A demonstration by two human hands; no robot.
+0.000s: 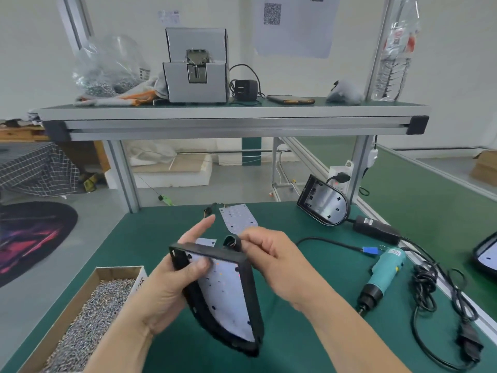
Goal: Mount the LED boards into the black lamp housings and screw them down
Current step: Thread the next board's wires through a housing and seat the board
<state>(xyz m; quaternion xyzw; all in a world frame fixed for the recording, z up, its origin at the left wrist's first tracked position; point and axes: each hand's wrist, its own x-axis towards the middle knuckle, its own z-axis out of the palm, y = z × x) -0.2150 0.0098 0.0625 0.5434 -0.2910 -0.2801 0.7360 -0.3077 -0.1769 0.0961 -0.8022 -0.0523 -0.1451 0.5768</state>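
Closest in, the left hand (185,267) grips a black lamp housing (252,292) by its left edge. It's held up off the green table (150,238) and tilted, with the thumb pressing the white LED board (228,292) down inside it. The right hand (271,254) pinches a short black cable (231,242) at the housing's top edge.

So I'd say we're at the seating step: board in, cable being tucked out of the way, no screws driven that I can see. Next move probably means lining up the board's holes, setting the housing flat, then reaching for the teal screwdriver (382,273) lying off to the right and the box (118,270) of screws (88,327) on the left. A spare board (238,218) and an empty housing (322,201) wait further back.
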